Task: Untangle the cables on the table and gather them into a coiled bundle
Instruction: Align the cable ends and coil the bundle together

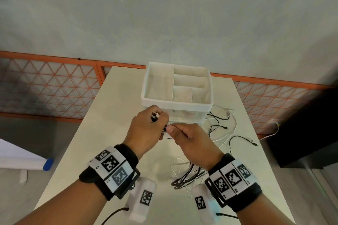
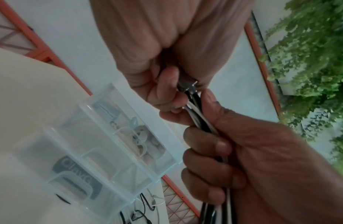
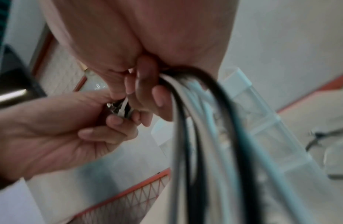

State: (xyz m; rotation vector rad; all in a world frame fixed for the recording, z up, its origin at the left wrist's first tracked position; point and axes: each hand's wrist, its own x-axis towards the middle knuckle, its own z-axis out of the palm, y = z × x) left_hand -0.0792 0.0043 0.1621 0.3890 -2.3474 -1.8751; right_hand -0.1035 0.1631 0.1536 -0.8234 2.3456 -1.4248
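The mixed black and white thin cables (image 1: 188, 175) are hanging as a gathered bunch from both hands above the near half of the pale rectangular table (image 1: 87, 133), the lower loops trailing onto the tabletop below the right wrist. Loose strands, black and white, are lying spread on the table to the right of the box, one black lead ending in a small plug near the right edge. The left hand (image 1: 146, 129) is gripping the upper ends with fingers curled; metal USB-type plugs (image 2: 188, 86) are showing between its thumb and fingers. The right hand (image 1: 192, 142) is closing round the same bunch just below, thumb and fingers wrapped about black and white strands, touching the left hand. In the right wrist view the strands (image 3: 205, 136) are running down past the camera, blurred.

Directly behind the hands a translucent white plastic organiser box (image 1: 208, 105) is standing on the table, its open top divided into several compartments. In the left wrist view a lower drawer section is holding small pale items, too blurred to identify, and a grey label (image 2: 76, 174) on the front is reading "Clayc", the rest cut off by a handle.

Both wrists are carrying black bands with white square-coded marker tags (image 1: 113, 168), with no readable words. An orange-framed lattice panel (image 1: 47, 89) is running behind the table
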